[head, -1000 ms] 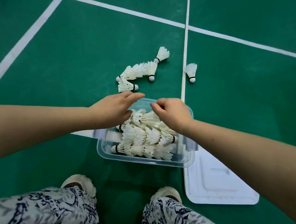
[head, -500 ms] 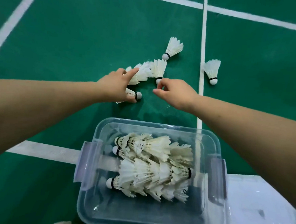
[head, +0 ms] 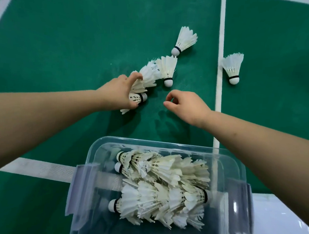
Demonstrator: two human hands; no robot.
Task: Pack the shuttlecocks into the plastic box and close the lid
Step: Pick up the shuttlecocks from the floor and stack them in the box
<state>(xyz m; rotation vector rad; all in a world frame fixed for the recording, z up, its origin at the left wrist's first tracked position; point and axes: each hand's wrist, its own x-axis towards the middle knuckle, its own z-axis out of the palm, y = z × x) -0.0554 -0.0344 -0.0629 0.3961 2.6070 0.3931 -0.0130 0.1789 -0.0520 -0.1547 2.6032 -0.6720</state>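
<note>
The left hand [head: 118,92] reaches past the box, and its fingers are curled round the nearest shuttlecocks [head: 137,97], thumb below and fingers over the feathers. I judge that it gathers more than one at once. At 3 o'clock from it the right hand [head: 185,106] hovers over the court floor [head: 63,55]. Its thumb and forefinger are bent close together but hold nothing, probably ready for the shuttlecock with the round cork [head: 167,70] at its 11 o'clock. The clear plastic box [head: 166,145] stands open at 6 o'clock from both hands. The packed shuttlecocks [head: 163,181] inside are white and feathered, lying on their sides in nested rows. The lid [head: 279,226] lies at 3 o'clock from the box, not yet put on.
</note>
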